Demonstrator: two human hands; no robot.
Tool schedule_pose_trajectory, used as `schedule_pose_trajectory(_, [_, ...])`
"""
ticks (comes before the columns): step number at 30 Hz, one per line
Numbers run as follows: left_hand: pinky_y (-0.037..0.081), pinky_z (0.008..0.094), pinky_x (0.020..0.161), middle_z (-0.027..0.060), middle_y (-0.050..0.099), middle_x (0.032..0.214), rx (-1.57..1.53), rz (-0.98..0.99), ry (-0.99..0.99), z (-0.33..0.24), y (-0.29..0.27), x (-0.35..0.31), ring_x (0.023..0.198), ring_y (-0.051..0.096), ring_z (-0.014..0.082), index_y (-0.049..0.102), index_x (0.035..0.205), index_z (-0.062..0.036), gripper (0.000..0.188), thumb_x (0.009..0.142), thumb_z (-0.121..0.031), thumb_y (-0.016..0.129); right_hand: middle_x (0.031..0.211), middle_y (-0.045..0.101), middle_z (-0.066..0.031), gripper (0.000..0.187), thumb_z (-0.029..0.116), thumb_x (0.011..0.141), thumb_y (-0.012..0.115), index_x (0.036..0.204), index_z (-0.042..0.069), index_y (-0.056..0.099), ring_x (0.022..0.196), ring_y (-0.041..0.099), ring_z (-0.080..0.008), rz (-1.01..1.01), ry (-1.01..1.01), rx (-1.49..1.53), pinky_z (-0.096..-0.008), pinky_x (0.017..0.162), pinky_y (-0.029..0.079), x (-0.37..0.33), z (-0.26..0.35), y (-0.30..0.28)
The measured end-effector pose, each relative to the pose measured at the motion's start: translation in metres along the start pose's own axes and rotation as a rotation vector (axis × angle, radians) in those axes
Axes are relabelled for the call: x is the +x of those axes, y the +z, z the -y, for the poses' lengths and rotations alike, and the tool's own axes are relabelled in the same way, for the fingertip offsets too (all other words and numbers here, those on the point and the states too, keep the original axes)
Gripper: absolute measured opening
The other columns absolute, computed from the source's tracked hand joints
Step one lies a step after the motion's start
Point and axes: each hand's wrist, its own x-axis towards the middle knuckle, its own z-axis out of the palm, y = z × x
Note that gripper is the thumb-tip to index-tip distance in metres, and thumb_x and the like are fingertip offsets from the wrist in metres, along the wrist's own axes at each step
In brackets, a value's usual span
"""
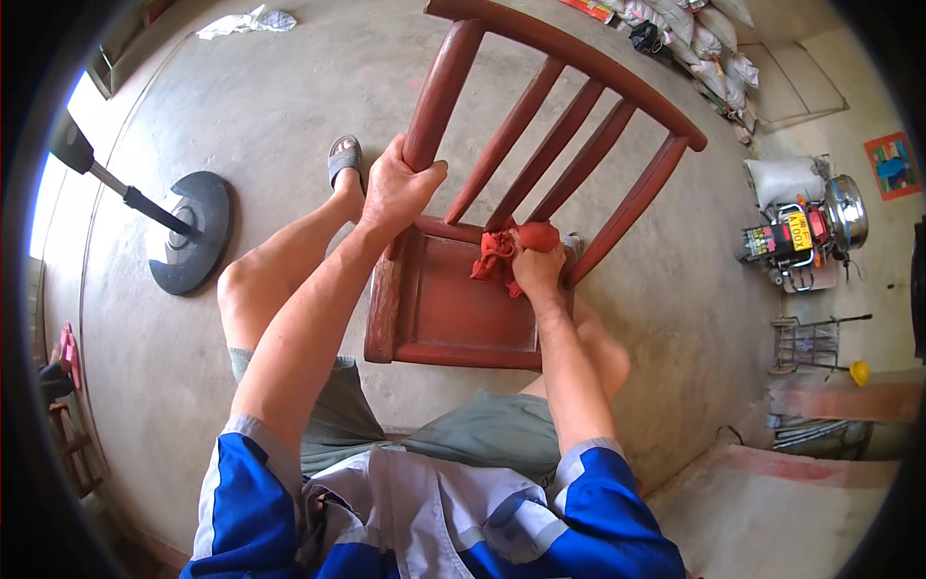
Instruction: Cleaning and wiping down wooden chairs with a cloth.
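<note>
A reddish-brown wooden chair (463,309) stands between my legs, its slatted back on the far side and its seat toward me. My left hand (400,188) is wrapped round the left upright of the backrest, just above the seat. In my right hand (538,270) is a bunched red cloth (500,256), pressed against the rear of the seat at the foot of the slats. Part of the cloth hangs loose to the left of my fingers. The far side of the right hand's grip is hidden by the cloth.
A round black stand base (217,232) with a pole is on the concrete floor at left. Stacked white sacks (690,39) lie at the far right. A motorbike (796,232) stands along the right side. A crumpled white bag (246,23) lies at the far left.
</note>
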Motion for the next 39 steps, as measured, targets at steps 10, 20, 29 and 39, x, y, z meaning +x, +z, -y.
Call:
schedule_pose_trajectory(10, [0.047, 0.0419, 0.102, 0.0206, 0.062, 0.122, -0.120, 0.091, 0.344, -0.060, -0.023, -0.106, 0.116, 0.061, 0.0332, 0.049, 0.136, 0.0043, 0.052, 0.096, -0.025, 0.064, 0.106, 0.058, -0.0159, 0.044, 0.036, 0.085, 0.074, 0.114, 0.005, 0.061, 0.101, 0.057, -0.0399, 0.223, -0.180, 0.168, -0.0522, 0.081, 0.050, -0.061, 0.074, -0.025])
schedule_pose_trajectory(20, [0.049, 0.0439, 0.103, 0.0278, 0.060, 0.128, -1.229, 0.651, 0.204, -0.171, -0.038, -0.207, 0.117, 0.063, 0.0339, 0.050, 0.134, 0.0151, 0.062, 0.105, -0.040, 0.046, 0.100, 0.069, -0.0036, 0.024, 0.029, 0.078, 0.079, 0.098, 0.017, 0.072, 0.095, 0.064, -0.0306, 0.091, -0.157, 0.488, -0.0467, 0.078, 0.052, -0.040, 0.096, -0.049])
schedule_pose_trajectory(29, [0.054, 0.0449, 0.096, 0.0444, 0.056, 0.123, -1.927, 0.728, 0.162, -0.212, -0.013, -0.240, 0.111, 0.065, 0.0470, 0.054, 0.122, 0.0264, 0.056, 0.107, -0.027, 0.049, 0.107, 0.064, -0.0135, 0.044, 0.025, 0.078, 0.082, 0.114, 0.008, 0.063, 0.100, 0.063, -0.0365, 0.083, 0.011, 0.461, -0.0463, 0.082, 0.054, -0.049, 0.095, -0.040])
schedule_pose_trajectory(39, [0.057, 0.0400, 0.074, 0.0125, 0.069, 0.085, -1.030, 0.908, 0.056, -0.132, -0.037, -0.211, 0.081, 0.068, 0.0218, 0.063, 0.102, 0.0007, 0.010, 0.096, -0.007, 0.065, 0.103, 0.063, -0.0153, 0.046, 0.027, 0.078, 0.082, 0.114, 0.007, 0.063, 0.097, 0.062, -0.0392, 0.104, 0.016, 0.498, -0.0485, 0.080, 0.054, -0.044, 0.098, -0.047])
